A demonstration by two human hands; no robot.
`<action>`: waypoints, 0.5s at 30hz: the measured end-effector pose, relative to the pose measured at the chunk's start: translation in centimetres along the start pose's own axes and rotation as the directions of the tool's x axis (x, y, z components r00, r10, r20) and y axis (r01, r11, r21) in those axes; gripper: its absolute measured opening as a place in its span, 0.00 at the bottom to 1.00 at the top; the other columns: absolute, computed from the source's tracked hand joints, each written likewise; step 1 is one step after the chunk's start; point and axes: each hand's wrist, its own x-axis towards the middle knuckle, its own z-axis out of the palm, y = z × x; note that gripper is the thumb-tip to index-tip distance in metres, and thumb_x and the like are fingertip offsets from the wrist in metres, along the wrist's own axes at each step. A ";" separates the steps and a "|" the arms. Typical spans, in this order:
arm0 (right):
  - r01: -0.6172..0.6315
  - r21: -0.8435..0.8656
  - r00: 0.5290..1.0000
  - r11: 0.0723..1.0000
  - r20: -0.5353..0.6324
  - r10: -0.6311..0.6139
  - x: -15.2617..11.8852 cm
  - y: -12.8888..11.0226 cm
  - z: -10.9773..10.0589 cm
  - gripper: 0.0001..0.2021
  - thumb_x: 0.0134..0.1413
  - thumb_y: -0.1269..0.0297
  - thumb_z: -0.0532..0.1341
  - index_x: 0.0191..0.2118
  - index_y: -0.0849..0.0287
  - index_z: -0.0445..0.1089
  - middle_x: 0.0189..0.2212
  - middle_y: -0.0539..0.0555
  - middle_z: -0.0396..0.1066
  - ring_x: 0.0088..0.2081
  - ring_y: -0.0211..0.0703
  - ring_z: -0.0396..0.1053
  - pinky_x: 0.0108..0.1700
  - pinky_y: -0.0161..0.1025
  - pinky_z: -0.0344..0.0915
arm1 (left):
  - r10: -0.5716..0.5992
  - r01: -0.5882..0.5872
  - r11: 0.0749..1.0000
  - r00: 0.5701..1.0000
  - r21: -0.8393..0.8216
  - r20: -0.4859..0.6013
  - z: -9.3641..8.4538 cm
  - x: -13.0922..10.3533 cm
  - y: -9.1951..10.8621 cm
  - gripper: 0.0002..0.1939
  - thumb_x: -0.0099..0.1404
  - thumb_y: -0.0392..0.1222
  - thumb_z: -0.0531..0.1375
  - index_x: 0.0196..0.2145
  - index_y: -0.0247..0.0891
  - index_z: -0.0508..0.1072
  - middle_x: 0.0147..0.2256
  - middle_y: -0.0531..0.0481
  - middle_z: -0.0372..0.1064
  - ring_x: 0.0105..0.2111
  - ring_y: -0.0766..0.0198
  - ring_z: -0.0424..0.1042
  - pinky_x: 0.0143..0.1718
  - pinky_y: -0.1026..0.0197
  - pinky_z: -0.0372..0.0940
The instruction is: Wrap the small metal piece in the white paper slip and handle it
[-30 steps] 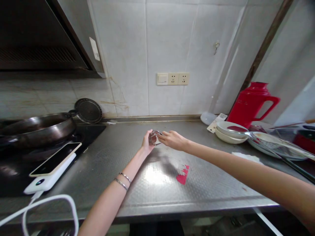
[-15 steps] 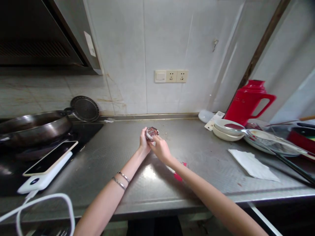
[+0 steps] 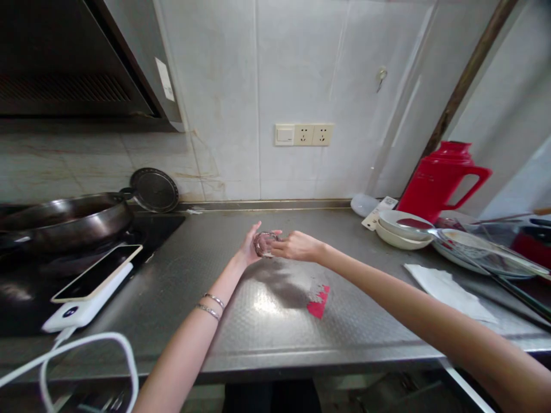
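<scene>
Countertop point(image 3: 275, 321), stainless steel, textured, running the width of the view against a white tiled wall; a double socket with switch point(image 3: 303, 135) is set in the tiles.

Wok point(image 3: 64, 221), dark, on the hob at far left; a round dark lid point(image 3: 155, 190) leans against the wall behind it.

Jug point(image 3: 439, 178), red, with handle, standing at the right rear corner.

Dishes point(image 3: 404, 228), white bowls and plates stacked just in front of the jug, with a long ladle or utensil lying across them.

Phone point(image 3: 97, 280) resting on a white power bank point(image 3: 81, 307), cable looping off the near edge.

Paper napkin point(image 3: 447, 287), flat on the counter, right of centre.

Red scrap point(image 3: 319, 301), small, lying on the steel below the hands.

Left hand point(image 3: 250, 248), palm cupped, cradling a small clear glass point(image 3: 263, 243) held just above the counter, mid-rear. Two bangles on that wrist.

Right hand point(image 3: 297, 246), fingers curled, tips meeting the glass's right side; whether they pinch its rim or only touch cannot be told.

Step in hand, by judgement: the glass is being handled between both hands, probably wiped or inspected. Any next move calls for a steady left-hand grip, since the glass is small, smooth and off the surface.
</scene>
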 end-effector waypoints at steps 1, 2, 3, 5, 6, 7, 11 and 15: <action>0.035 -0.019 0.999 0.999 -0.003 -0.035 0.1 0.4 -0.2 0.13 0.66 0.70 0.46 0.52 0.57 0.61 0.45 0.57 0.69 0.40 0.39 0.68 0.27 0.31 0.57 | -0.020 0.020 1.000 1.000 0.011 -0.012 -0.1 0.1 -0.1 0.27 0.64 0.56 0.50 0.40 0.28 0.74 0.26 0.39 0.76 0.23 0.57 0.74 0.25 0.58 0.66; 0.060 -0.036 0.998 0.998 -0.006 -0.060 0.2 0.9 -0.5 0.13 0.66 0.69 0.47 0.51 0.58 0.62 0.44 0.57 0.70 0.41 0.39 0.68 0.27 0.31 0.57 | -0.024 0.024 1.000 0.999 0.012 -0.028 0.0 0.3 -0.3 0.24 0.64 0.54 0.51 0.37 0.28 0.75 0.25 0.40 0.75 0.22 0.57 0.74 0.26 0.58 0.67; 0.079 -0.051 0.997 0.996 -0.006 -0.079 0.4 1.3 -0.7 0.12 0.65 0.69 0.47 0.50 0.58 0.62 0.43 0.57 0.70 0.41 0.39 0.68 0.27 0.32 0.57 | -0.011 0.011 1.000 0.998 0.006 -0.054 0.1 0.5 -0.5 0.21 0.63 0.51 0.53 0.34 0.29 0.75 0.24 0.41 0.75 0.22 0.58 0.74 0.26 0.58 0.67; 0.099 -0.074 0.995 0.992 0.004 -0.099 0.5 2.2 -1.1 0.11 0.65 0.69 0.48 0.48 0.59 0.64 0.41 0.57 0.71 0.41 0.40 0.68 0.27 0.32 0.56 | 0.053 -0.056 0.998 0.991 -0.019 -0.125 0.6 0.8 -0.8 0.17 0.62 0.48 0.55 0.31 0.30 0.75 0.24 0.44 0.75 0.22 0.60 0.73 0.27 0.59 0.67; 0.098 -0.083 0.995 0.992 0.013 -0.097 0.5 2.6 -1.2 0.11 0.65 0.70 0.48 0.46 0.60 0.65 0.40 0.56 0.71 0.40 0.40 0.68 0.27 0.33 0.57 | 0.099 -0.105 0.994 0.982 -0.030 -0.162 0.9 1.0 -0.9 0.16 0.62 0.47 0.56 0.30 0.30 0.75 0.23 0.45 0.75 0.22 0.62 0.73 0.26 0.61 0.66; 0.085 -0.090 0.996 0.992 0.021 -0.084 0.5 2.9 -1.3 0.11 0.64 0.71 0.48 0.44 0.60 0.66 0.39 0.56 0.71 0.39 0.40 0.67 0.27 0.33 0.57 | 0.143 -0.152 0.988 0.972 -0.037 -0.186 1.2 1.2 -0.9 0.15 0.62 0.46 0.56 0.31 0.31 0.76 0.24 0.45 0.75 0.21 0.64 0.72 0.25 0.62 0.66; -0.069 -0.077 0.997 0.995 0.018 0.071 -0.4 2.5 -0.8 0.11 0.62 0.73 0.48 0.42 0.60 0.67 0.42 0.57 0.70 0.39 0.43 0.66 0.28 0.34 0.58 | 0.300 -0.314 0.949 0.922 -0.016 -0.244 2.2 1.6 -1.1 0.15 0.61 0.46 0.56 0.30 0.31 0.76 0.25 0.46 0.75 0.21 0.67 0.70 0.22 0.66 0.62; -0.341 0.144 0.937 0.929 -0.027 0.348 -0.8 -0.6 1.4 0.16 0.57 0.77 0.50 0.48 0.57 0.65 0.51 0.56 0.66 0.44 0.43 0.65 0.32 0.33 0.62 | 0.354 -0.377 0.926 0.879 -0.012 -0.319 2.7 2.0 -2.0 0.15 0.59 0.49 0.58 0.29 0.33 0.75 0.25 0.48 0.75 0.21 0.67 0.70 0.23 0.67 0.60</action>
